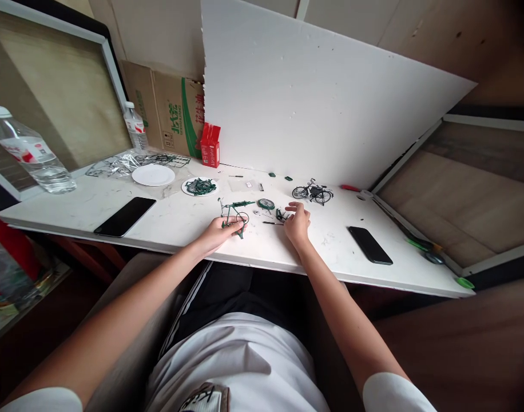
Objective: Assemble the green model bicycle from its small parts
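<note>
My left hand [225,230] is closed on a small green model bicycle frame [234,207], holding it just above the table near the front edge. A handlebar and a thin ring show on the frame. To its right, my right hand [297,223] hovers low over the table with its fingers bent and apart, beside a small black-and-green part [281,214]. Its fingertips partly hide the spot where they meet the part. A thin black tool [271,223] lies just left of that hand. Behind it rests a spoked wheel [266,203] with a green rim.
An assembled black model bicycle [312,192] stands at the back right. Green parts fill a white plate [185,189]; another plate [153,175] lies farther left. Phones [125,217] [370,245] lie on both sides. Bottles [34,157], a red box [210,146] and a carton [170,111] stand behind.
</note>
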The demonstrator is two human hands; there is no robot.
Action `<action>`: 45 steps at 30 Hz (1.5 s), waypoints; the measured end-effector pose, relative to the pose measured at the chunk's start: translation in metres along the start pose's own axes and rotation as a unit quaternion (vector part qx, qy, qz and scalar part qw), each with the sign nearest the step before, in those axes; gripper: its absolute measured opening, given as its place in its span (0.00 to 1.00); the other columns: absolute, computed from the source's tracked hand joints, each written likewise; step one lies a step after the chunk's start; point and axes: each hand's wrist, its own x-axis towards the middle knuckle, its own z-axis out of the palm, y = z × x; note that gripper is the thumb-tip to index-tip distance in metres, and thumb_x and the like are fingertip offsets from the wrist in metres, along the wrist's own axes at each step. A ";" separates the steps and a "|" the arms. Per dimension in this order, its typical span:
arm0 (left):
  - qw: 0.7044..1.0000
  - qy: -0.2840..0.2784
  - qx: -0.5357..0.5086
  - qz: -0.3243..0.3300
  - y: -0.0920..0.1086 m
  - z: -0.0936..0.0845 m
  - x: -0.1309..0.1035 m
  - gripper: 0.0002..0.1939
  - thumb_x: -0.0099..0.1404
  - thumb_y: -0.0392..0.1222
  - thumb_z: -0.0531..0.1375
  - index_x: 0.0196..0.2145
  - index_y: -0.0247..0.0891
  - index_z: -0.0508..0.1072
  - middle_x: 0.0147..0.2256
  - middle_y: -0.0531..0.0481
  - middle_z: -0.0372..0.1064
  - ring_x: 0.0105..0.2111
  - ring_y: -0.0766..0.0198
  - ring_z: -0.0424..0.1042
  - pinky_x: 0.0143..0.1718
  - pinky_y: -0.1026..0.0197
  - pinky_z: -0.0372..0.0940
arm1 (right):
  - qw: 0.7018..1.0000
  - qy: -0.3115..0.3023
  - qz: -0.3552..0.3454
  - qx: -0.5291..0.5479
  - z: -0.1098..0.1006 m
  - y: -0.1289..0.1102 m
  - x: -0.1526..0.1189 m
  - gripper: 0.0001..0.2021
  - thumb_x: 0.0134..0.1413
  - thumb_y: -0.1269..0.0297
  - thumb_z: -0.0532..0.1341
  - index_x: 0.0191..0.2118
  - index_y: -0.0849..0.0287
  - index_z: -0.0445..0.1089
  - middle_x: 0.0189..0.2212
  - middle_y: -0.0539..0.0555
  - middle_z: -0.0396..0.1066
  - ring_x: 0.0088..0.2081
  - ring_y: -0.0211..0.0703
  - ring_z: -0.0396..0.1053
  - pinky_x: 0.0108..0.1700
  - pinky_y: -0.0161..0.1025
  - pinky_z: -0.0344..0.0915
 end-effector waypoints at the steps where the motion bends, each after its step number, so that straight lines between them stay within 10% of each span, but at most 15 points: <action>1: 1.000 0.001 -0.001 0.000 0.000 0.000 0.000 0.22 0.56 0.48 0.77 0.43 0.31 0.82 0.39 0.43 0.77 0.41 0.60 0.73 0.48 0.55 0.67 | 1.000 0.000 0.000 -0.003 0.000 -0.001 0.000 0.24 0.55 0.77 0.51 0.57 0.55 0.63 0.53 0.61 0.76 0.60 0.59 0.60 0.59 0.55 0.56; 17: 1.000 -0.012 -0.015 0.000 0.003 -0.001 -0.002 0.23 0.56 0.48 0.77 0.46 0.33 0.83 0.42 0.42 0.77 0.43 0.61 0.73 0.49 0.56 0.65 | 0.987 -0.056 -0.029 -0.147 0.007 0.004 -0.004 0.17 0.60 0.66 0.57 0.54 0.57 0.64 0.57 0.65 0.72 0.65 0.68 0.54 0.63 0.66 0.53; 45: 1.000 0.010 -0.023 0.007 0.002 0.000 -0.002 0.21 0.57 0.50 0.76 0.43 0.32 0.84 0.44 0.40 0.77 0.41 0.62 0.70 0.48 0.57 0.65 | 0.997 0.018 -0.064 0.035 0.004 0.003 0.001 0.29 0.46 0.79 0.49 0.56 0.58 0.62 0.55 0.62 0.69 0.59 0.51 0.65 0.58 0.48 0.64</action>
